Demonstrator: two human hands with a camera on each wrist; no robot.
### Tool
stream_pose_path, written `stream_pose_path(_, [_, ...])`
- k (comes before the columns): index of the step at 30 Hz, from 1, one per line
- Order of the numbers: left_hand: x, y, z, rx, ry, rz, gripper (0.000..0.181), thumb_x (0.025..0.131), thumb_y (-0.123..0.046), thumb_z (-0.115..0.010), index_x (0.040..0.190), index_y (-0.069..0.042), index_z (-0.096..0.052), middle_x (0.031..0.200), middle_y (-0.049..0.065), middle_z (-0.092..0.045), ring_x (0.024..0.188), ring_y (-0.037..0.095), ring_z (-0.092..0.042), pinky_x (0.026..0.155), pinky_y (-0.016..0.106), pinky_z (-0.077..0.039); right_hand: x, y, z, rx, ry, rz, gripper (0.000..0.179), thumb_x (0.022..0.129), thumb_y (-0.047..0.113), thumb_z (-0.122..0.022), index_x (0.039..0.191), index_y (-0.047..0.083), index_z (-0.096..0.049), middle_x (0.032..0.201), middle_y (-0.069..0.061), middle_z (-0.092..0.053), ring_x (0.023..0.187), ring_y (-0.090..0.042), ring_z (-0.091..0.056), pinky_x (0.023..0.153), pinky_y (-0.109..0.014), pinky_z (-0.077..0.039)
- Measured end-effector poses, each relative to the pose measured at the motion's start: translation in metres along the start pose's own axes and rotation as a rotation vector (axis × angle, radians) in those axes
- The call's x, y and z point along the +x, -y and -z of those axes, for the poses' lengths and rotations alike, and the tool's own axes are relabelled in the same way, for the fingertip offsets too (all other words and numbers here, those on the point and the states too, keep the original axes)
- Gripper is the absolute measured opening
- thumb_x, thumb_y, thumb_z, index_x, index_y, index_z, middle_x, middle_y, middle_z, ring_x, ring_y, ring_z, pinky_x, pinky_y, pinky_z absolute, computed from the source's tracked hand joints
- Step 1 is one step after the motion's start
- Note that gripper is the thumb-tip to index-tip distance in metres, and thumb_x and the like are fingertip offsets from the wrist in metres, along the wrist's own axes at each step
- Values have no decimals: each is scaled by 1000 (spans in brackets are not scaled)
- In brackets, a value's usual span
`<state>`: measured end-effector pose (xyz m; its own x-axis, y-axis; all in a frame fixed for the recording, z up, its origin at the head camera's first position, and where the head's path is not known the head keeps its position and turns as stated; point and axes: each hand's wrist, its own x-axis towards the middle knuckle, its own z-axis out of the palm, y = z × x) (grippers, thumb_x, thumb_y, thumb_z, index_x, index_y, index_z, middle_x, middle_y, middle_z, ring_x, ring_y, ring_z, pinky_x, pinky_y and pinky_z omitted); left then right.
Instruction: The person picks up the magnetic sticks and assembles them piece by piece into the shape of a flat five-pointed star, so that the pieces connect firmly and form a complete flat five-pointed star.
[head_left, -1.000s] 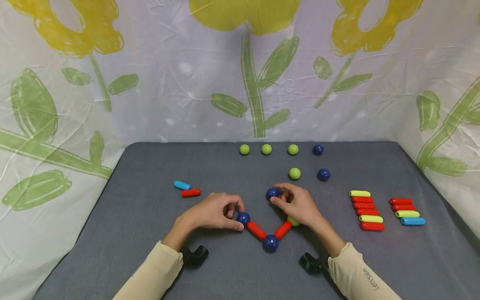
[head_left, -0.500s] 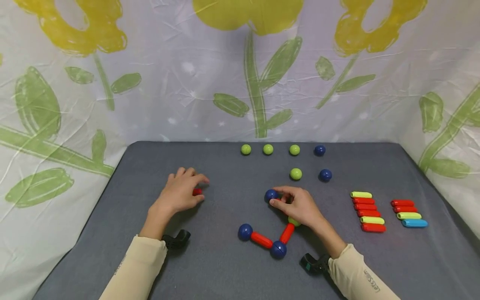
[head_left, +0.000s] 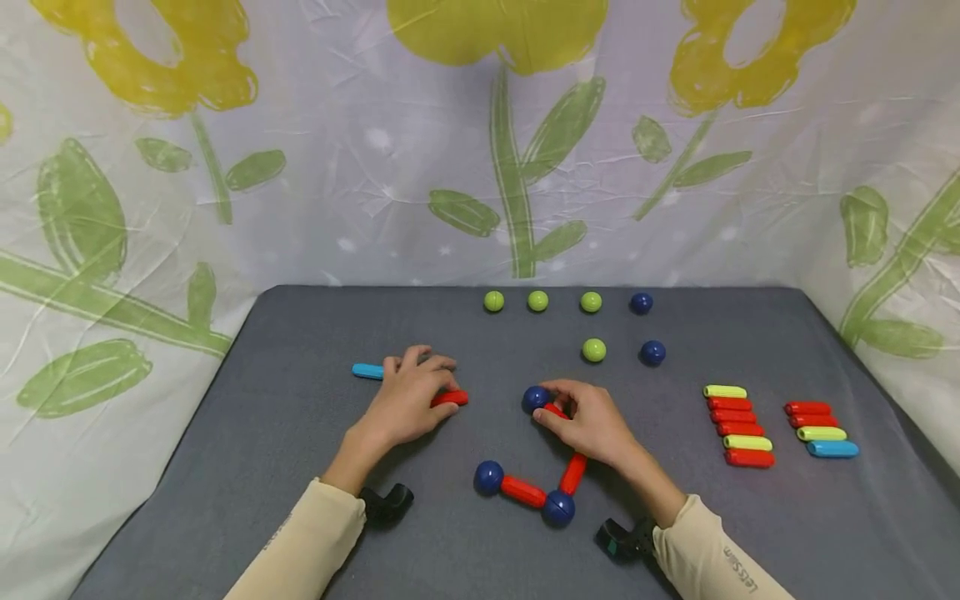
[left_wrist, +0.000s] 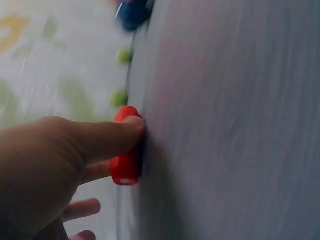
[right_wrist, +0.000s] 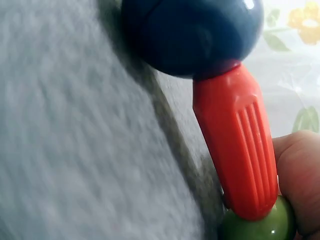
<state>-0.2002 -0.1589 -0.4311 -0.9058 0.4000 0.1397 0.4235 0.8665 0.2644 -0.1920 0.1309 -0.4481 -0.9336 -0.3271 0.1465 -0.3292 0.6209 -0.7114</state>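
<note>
My left hand (head_left: 408,398) pinches a red rod (left_wrist: 126,167) between thumb and fingers, close over the table; its end sticks out to the right. My right hand (head_left: 596,425) pinches another red rod (head_left: 556,410) just behind a blue ball (head_left: 535,399). These belong to a bent chain of balls and rods. Nearer me, the chain runs through a red rod (head_left: 573,473), a blue ball (head_left: 558,508), a further red rod (head_left: 523,491) and an end blue ball (head_left: 489,477). A green ball (right_wrist: 260,226), hidden under my right hand in the head view, joins two rods.
A blue rod (head_left: 367,371) lies just beyond my left hand. At the back stand several loose green balls (head_left: 591,302) and two blue balls (head_left: 652,352). Two stacks of rods, one by a red rod (head_left: 749,458) and one by a blue rod (head_left: 833,449), lie at right.
My left hand left the near blue ball, reached left to the loose red rod, and has brought it rightward. The chain's near part swung slightly toward me; my right hand kept its pinch.
</note>
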Motion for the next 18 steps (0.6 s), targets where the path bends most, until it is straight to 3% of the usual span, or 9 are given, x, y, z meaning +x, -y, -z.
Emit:
stream_pose_path(3, [4, -21, -12, -29, -5, -44, 18, 88, -36, -80, 102, -24, -77, 138, 1, -64, 143, 37, -39, 104, 59, -29, -2, 4, -6, 12, 1, 41, 31, 87, 19, -80, 116, 10, -74, 72, 4, -61, 55, -3, -45, 52, -21, -36])
stream_pose_path(7, [4, -37, -21, -65, -12, -51, 19, 88, -37, -81, 102, -25, -77, 134, 0, -66, 141, 36, -41, 103, 59, -29, -5, 9, -12, 21, 30, 72, 32, 87, 20, -80, 117, 11, -74, 71, 5, -61, 53, -2, -45, 49, -21, -37])
stream_pose_path(13, [3, -43, -22, -89, -3, -55, 20, 90, -37, -78, 107, -26, -76, 136, 0, -64, 144, 34, -38, 104, 58, -27, -6, 12, -14, 29, 35, 83, 32, 87, 17, -80, 118, 10, -74, 71, 5, -61, 52, -3, -46, 49, -21, -37])
stream_pose_path(18, [2, -45, -12, -146, 37, -69, 34, 92, -45, -73, 121, -26, -69, 136, 0, -59, 138, 28, -40, 103, 54, -29, -3, 8, -9, 33, 48, 58, 37, 89, 17, -79, 124, 8, -71, 73, 3, -62, 52, -3, -45, 49, -21, -37])
